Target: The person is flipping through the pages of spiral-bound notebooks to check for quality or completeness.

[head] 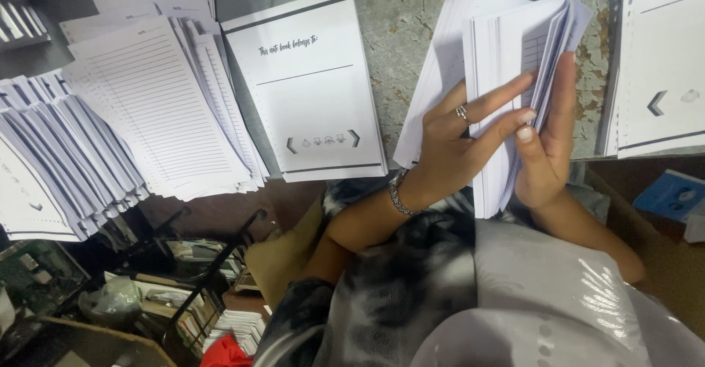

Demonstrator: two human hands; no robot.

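My left hand (470,135), wearing a ring and a bracelet, lies with fingers spread over the front of a thick bundle of white printed sheets (496,58). My right hand (547,143) grips the same bundle from the right, its thumb along the sheet edges, which fan apart at the top. The bundle stands tilted above the worn grey table (411,36), near its front edge.
A stack of white title pages (308,80) lies left of the bundle. Further left are lined sheets (154,102) and fanned-out offset stacks (51,161). Another white stack (661,58) sits at the right. A blue box (672,194) lies below the table edge.
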